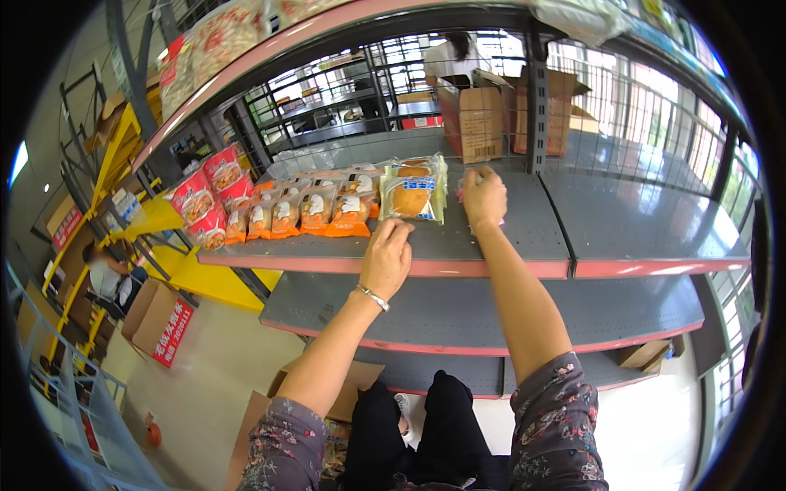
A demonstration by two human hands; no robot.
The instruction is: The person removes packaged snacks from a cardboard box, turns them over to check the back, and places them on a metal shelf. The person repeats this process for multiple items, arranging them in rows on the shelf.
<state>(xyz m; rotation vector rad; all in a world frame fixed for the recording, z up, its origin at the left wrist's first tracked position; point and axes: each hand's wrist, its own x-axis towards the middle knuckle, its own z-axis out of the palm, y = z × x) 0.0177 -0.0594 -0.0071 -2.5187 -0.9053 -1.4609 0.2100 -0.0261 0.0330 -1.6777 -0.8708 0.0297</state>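
My left hand is over the front edge of the grey metal shelf, fingers curled close together. Its fingertips are at the lower edge of a clear-wrapped round bread with blue print; whether they press on it is unclear. Similar breads stand behind that one. To its left are rows of orange-and-clear snack packets with a white cartoon figure. Farther right, my right hand is closed around a pink-and-white thing, mostly hidden by the fingers.
Red-and-white instant noodle tubs stack at the shelf's left end. Wire mesh and a black upright post rise behind. Cardboard boxes stand beyond the mesh. An open carton sits by my legs. Two people are in the background.
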